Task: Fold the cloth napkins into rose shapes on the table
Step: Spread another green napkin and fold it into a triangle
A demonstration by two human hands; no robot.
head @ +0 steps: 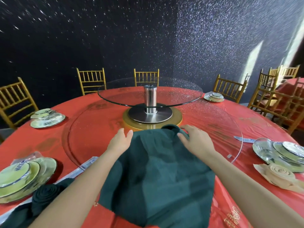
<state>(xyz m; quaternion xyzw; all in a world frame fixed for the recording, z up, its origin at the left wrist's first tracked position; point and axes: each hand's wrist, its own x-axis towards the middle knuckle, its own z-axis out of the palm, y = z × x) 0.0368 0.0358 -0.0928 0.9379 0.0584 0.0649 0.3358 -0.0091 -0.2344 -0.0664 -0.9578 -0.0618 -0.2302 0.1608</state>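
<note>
Green napkin on counter; left hand grip wide at 10 o'clock edge, right hand grip holding 12 o'clock corner.

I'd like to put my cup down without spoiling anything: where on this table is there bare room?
Bare room: the lower glass disc between the left hand and the far-left plates; also the glass between the right hand and the right plates. Crowded: the near edge, with the green napkin, black rose and peach rose.
</note>
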